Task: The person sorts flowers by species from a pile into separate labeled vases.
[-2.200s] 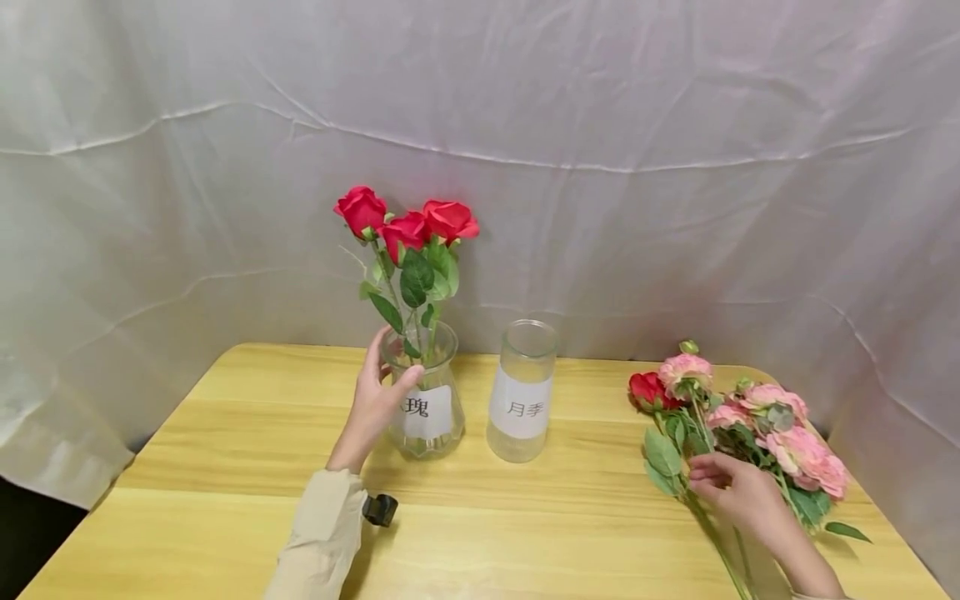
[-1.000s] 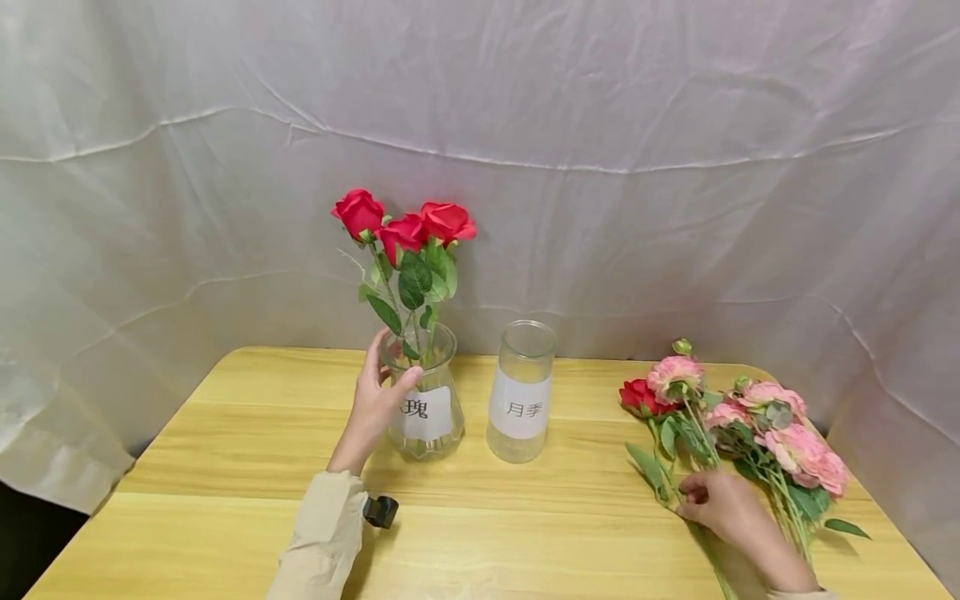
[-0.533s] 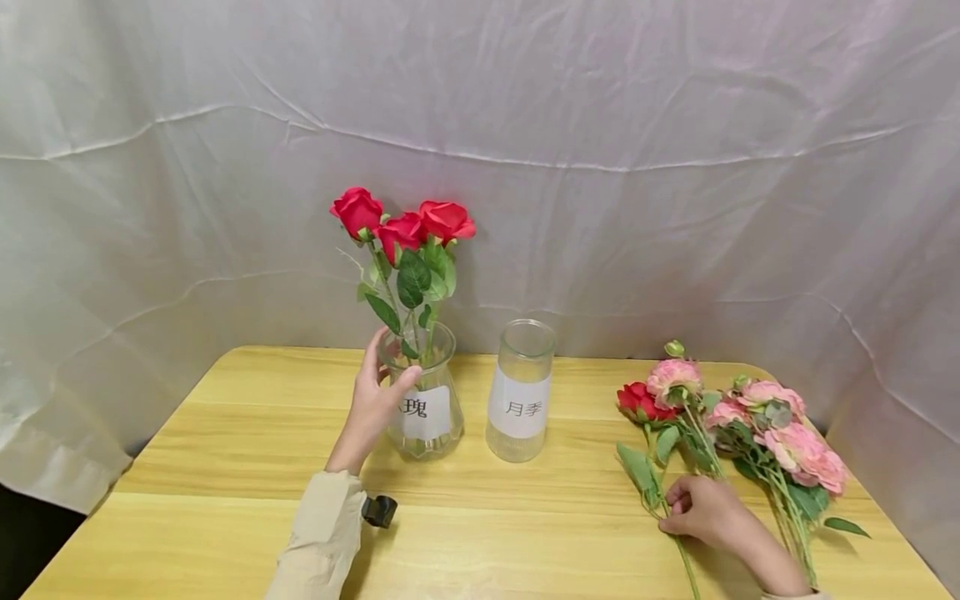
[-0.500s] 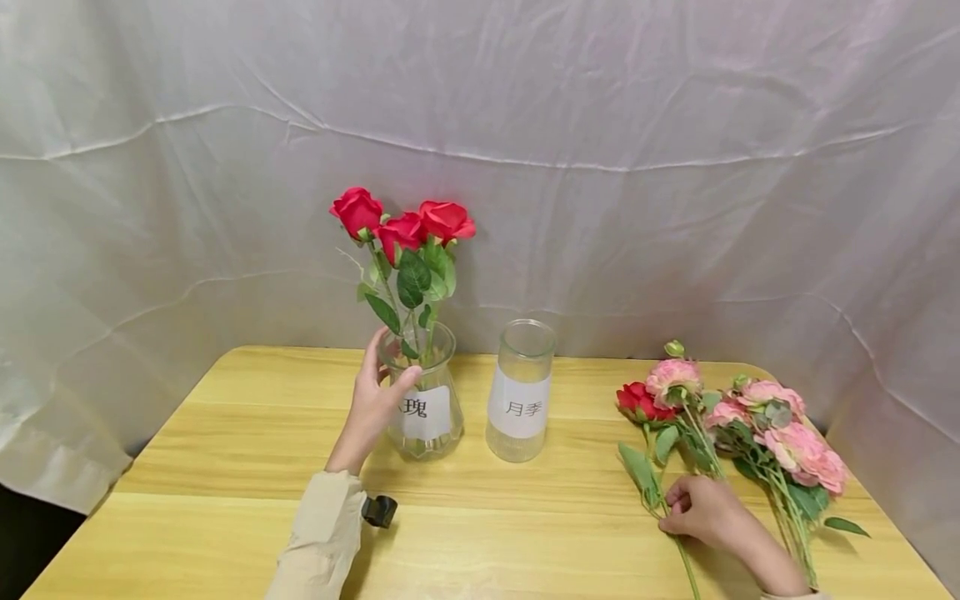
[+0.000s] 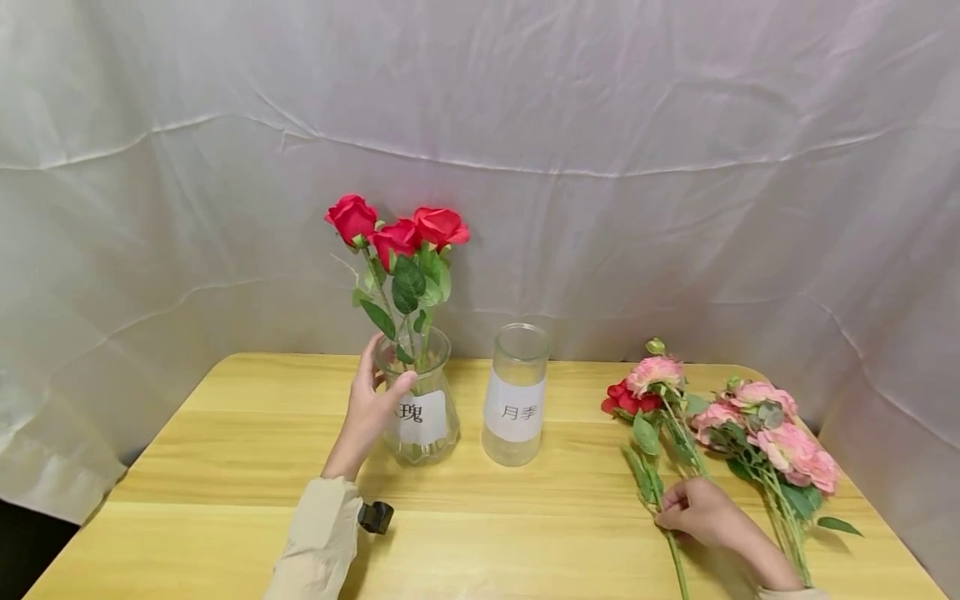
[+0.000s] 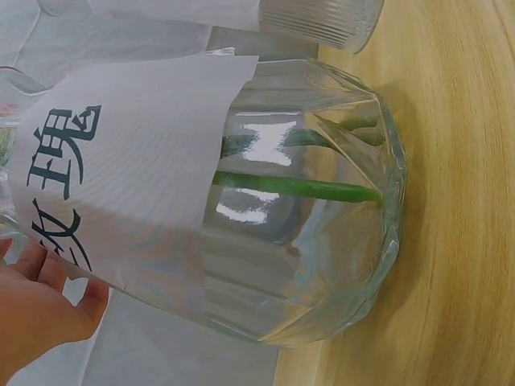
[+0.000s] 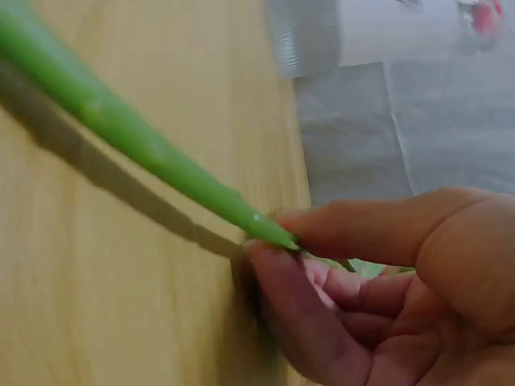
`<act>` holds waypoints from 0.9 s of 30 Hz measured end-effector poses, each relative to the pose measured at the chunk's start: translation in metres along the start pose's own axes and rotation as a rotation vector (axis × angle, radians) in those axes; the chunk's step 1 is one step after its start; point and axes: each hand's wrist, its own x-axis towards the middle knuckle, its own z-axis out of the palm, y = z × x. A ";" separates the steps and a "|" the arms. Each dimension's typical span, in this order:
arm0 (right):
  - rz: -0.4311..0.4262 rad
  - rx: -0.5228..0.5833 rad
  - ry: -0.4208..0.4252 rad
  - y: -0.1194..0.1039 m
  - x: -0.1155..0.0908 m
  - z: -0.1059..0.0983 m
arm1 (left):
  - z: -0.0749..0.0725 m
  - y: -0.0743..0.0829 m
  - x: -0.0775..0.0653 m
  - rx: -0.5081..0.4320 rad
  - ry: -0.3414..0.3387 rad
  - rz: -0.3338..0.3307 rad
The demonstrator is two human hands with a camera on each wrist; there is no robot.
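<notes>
My left hand [image 5: 370, 414] grips a clear glass vase [image 5: 444, 429] near its neck, thumb in front and fingers behind. Three red roses [image 5: 352, 218] stand in it, and their green stems [image 6: 298, 186] reach the bottom in the left wrist view. A white label with black characters covers part of its front. At the right, my right hand [image 5: 705, 512] pinches the green stem [image 7: 153, 145] of another red rose [image 5: 626, 400] between thumb and forefinger. That rose lies low over the table, partly behind a pink flower [image 5: 657, 375].
A narrower glass vase [image 5: 517, 446] with a white label stands right of the gripped one, with no flowers in it. Several pink flowers [image 5: 797, 454] lie at the table's right side. A pale curtain [image 5: 570, 225] hangs behind the wooden table [image 5: 480, 533].
My right hand has taken the red rose's stem and drawn it leftward, away from the pink flowers. The left hand has stayed on the vase.
</notes>
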 end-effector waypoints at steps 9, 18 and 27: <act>-0.004 0.149 0.145 -0.006 0.003 -0.001 | 0.000 -0.001 0.000 0.008 0.003 0.009; -0.110 0.054 0.320 -0.023 -0.003 -0.001 | -0.001 -0.001 0.000 0.014 0.000 0.013; -0.069 0.074 0.473 -0.043 -0.012 0.001 | 0.000 0.000 -0.001 0.005 -0.001 0.008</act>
